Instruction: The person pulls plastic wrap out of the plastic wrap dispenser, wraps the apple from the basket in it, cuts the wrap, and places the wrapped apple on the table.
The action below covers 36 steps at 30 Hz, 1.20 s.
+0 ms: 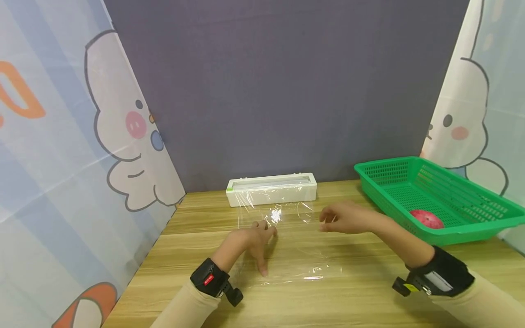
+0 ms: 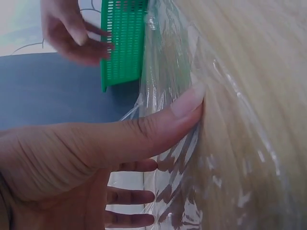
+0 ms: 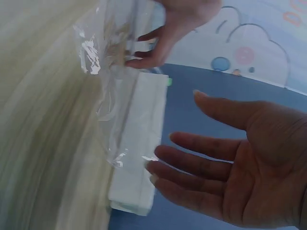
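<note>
A clear sheet of cling film [image 1: 295,257] lies over the wooden table, stretching toward me from a long white cling film dispenser [image 1: 272,197]. My left hand [image 1: 255,241] rests on the film's left part with fingers spread; in the left wrist view its thumb [image 2: 163,120] presses on the crinkled film. Above the film's right edge hovers my right hand [image 1: 348,217], holding nothing. The right wrist view shows its fingers [image 3: 196,163] loosely extended, with the dispenser [image 3: 139,139] behind them.
At the right stands a green perforated basket [image 1: 451,232] with a round red, pale-speckled thing [image 1: 426,219] inside. A dark grey panel [image 1: 279,91] rises behind the table [image 1: 180,269], and cartoon-printed curtains [image 1: 53,173] close off both sides.
</note>
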Tool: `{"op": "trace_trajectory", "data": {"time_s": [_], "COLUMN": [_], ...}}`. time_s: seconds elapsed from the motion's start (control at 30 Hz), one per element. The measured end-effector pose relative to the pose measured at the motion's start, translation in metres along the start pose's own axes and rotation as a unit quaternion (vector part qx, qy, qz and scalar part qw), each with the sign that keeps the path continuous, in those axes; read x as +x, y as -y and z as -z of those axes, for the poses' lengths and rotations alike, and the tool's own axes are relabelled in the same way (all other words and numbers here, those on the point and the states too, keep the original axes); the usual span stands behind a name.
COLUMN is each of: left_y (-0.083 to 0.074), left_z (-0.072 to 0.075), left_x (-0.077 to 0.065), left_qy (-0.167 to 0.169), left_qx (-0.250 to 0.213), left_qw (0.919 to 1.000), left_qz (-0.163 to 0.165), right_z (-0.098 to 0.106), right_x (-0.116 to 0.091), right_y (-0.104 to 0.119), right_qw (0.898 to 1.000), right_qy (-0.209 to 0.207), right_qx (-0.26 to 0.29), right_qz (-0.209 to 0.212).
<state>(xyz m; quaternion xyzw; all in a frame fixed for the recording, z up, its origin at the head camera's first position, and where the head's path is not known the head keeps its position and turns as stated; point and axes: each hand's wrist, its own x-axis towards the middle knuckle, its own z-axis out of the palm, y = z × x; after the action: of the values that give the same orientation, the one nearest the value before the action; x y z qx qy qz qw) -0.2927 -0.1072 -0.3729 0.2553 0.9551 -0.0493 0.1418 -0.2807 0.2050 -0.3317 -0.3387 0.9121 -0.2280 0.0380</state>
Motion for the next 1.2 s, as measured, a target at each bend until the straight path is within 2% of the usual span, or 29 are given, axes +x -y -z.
{"op": "trace_trajectory", "data": {"time_s": [0.07, 0.17, 0.27, 0.4, 0.57, 0.7, 0.8, 1.2], "left_y": [-0.001, -0.001, -0.002, -0.004, -0.003, -0.001, 0.000, 0.002], "left_z": [-0.001, -0.002, -0.003, -0.001, -0.001, -0.002, -0.003, -0.005], "left_x": [-0.001, -0.001, -0.002, -0.004, -0.005, -0.004, -0.004, -0.006], "left_qy": [-0.002, -0.003, -0.006, -0.009, -0.008, -0.004, -0.001, 0.006], "left_qx": [0.000, 0.005, 0.009, 0.008, 0.013, 0.011, 0.007, -0.021], "left_qw": [1.0000, 1.0000, 0.9999, 0.9997, 0.9997, 0.9999, 1.0000, 0.9998], "left_qz": [0.001, 0.005, 0.013, 0.022, 0.019, 0.005, -0.002, -0.001], "right_z": [-0.005, -0.014, -0.022, -0.032, -0.042, -0.048, -0.051, -0.055], "right_x": [0.013, 0.029, 0.040, 0.049, 0.050, 0.048, 0.045, 0.029], "right_y": [-0.003, -0.005, -0.004, -0.001, -0.001, -0.003, -0.004, 0.002], "right_qw": [0.999, 0.997, 0.995, 0.994, 0.988, 0.983, 0.981, 0.984], "right_qy": [-0.009, 0.003, 0.022, 0.057, 0.104, 0.121, 0.120, 0.105], "right_qx": [-0.041, -0.078, -0.094, -0.098, -0.108, -0.136, -0.152, -0.141], "right_qz": [0.009, 0.017, 0.022, 0.004, -0.039, -0.036, -0.031, -0.039]}}
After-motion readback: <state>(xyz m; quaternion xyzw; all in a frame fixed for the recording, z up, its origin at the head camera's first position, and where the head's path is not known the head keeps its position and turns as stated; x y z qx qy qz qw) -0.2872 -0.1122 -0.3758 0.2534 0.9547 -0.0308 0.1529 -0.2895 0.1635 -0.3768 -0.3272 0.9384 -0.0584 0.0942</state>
